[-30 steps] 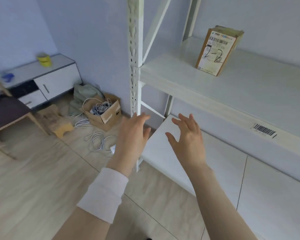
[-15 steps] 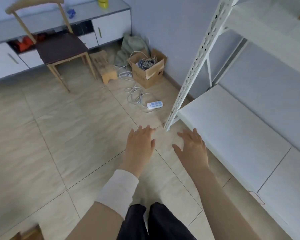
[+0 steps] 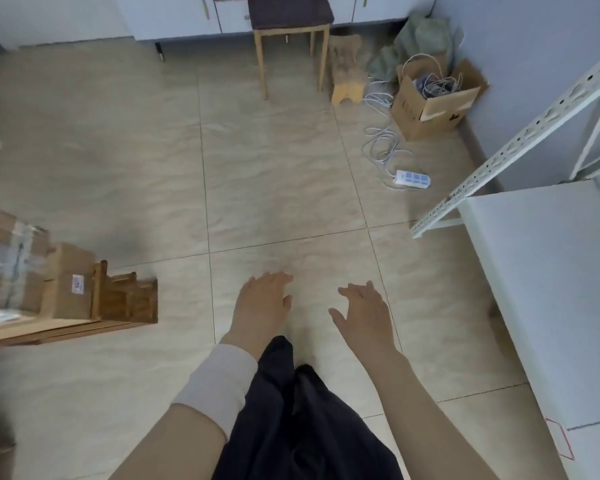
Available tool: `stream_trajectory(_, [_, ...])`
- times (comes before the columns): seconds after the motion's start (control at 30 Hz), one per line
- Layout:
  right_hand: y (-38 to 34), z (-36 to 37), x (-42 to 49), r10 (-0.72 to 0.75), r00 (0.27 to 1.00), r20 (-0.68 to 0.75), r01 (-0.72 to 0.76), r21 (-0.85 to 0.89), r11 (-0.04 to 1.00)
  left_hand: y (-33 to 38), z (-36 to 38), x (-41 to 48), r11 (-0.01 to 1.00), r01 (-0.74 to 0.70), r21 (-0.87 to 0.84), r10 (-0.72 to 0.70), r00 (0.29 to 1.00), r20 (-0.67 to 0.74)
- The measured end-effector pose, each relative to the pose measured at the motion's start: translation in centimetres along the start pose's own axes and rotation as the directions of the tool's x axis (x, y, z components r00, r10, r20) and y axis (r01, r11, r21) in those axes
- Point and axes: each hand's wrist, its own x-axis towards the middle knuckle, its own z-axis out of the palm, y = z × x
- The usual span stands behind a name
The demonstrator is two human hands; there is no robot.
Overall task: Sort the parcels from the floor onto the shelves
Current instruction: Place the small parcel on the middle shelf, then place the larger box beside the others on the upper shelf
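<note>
Brown cardboard parcels [image 3: 25, 268], some bound in clear tape: piled on the floor at far left, well apart from both hands. Left hand [image 3: 262, 301], right hand [image 3: 362, 315]: fingers spread, holding nothing, the left nearer the pile. White lower shelf board [image 3: 541, 271]: opposite side, right.

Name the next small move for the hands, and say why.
Probably turn left and reach toward the cardboard parcels at the left edge of the view. The left hand and right hand are both open and hold nothing, hovering over bare floor tile. The parcels lie off to the left, and the white shelf stands on the right.
</note>
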Motion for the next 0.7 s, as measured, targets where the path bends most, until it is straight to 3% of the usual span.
stream_trajectory(0.43, [-17.1, 10.3, -5.7, -0.356, 0.921, 0.159, 0.382, -0.184, 0.905, -18.5, -0.2, -15.0, 0.909, 0.349, -0.227, -0.391, 0.903, -0.18])
stream_trajectory(0.7, [-30.7, 20.5, -12.0, -0.461, 0.844, 0.274, 0.524, -0.239, 0.818, -32.3, 0.2, -25.0, 0.825, 0.461, -0.327, -0.543, 0.807, -0.232])
